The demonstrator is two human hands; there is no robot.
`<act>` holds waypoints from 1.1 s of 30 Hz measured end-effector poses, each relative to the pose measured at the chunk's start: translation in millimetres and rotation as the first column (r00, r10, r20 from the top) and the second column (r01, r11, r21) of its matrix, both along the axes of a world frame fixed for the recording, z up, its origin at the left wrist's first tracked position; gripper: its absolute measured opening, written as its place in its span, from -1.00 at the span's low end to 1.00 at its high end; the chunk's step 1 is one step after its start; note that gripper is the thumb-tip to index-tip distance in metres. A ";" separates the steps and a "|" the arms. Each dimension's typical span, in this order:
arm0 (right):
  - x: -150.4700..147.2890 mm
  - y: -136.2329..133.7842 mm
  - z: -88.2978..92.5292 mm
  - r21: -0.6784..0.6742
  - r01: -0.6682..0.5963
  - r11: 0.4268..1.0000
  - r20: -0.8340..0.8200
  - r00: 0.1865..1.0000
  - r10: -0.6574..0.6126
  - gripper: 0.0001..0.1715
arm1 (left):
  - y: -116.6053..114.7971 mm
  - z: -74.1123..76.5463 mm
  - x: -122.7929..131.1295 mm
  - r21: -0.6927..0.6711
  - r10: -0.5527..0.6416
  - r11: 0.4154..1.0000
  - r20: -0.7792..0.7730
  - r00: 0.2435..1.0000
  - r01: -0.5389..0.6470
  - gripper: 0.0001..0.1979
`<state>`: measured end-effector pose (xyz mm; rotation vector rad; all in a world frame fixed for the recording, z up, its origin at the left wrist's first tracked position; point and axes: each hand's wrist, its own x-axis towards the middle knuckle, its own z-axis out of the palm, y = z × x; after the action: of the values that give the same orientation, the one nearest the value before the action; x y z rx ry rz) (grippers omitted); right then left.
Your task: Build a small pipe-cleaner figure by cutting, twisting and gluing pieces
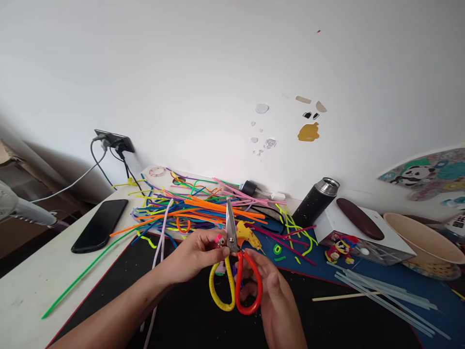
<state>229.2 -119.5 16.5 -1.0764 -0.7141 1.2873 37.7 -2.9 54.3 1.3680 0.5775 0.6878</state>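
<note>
A pair of scissors (231,228) with one yellow and one red handle stands upright in front of me, blades pointing up and nearly closed. My left hand (203,254) pinches it near the pivot, thumb in front. A small pink piece (219,239) shows at those fingertips; its kind is unclear. My right hand (279,295) is at the red handle, fingers curled behind it and thumb raised off to the side. Purple and green bits show behind the handles, mostly hidden. Beyond the blades lie many coloured pipe cleaners (203,206) and a yellow glue gun (247,234).
A black phone (100,225) lies at the left. To the right are a black flask (315,201), a white box (327,225), a small figure (341,249), a bowl (423,232) and translucent glue sticks (388,293). A black mat (196,320) covers the near desk.
</note>
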 end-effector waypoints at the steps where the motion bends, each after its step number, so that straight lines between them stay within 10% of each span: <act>1: -3.6 -0.8 1.9 -0.008 -0.064 0.998 -0.044 0.997 0.064 -0.16 | -1.3 -1.1 1.3 -0.014 -0.036 0.999 0.020 0.999 0.036 -0.58; 6: -11.7 -2.6 7.1 -0.009 -0.281 0.960 -0.197 0.941 0.274 -0.01 | -3.5 -7.6 4.8 0.022 -0.059 0.998 0.055 0.997 0.057 -0.61; 18: -11.3 0.9 -10.0 0.011 -0.238 0.971 -0.356 0.907 0.226 -0.15 | -4.7 -5.3 10.4 -0.013 -0.007 1.000 -0.025 1.000 0.007 -0.60; 25: -4.1 1.7 -10.8 0.007 -0.086 0.996 -0.108 0.990 0.086 -0.16 | 7.2 -2.3 1.5 -0.048 0.300 0.950 -0.121 0.946 -0.308 -0.36; 33: -5.2 1.6 -3.2 0.016 -0.108 0.994 0.060 0.992 0.107 -0.06 | 13.3 -6.0 -6.9 -0.023 0.390 0.917 -0.168 0.906 -0.399 -0.29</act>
<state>224.0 -117.9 13.3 -1.0762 -0.8372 1.3418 30.8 10.5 48.2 1.2709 1.0148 0.8832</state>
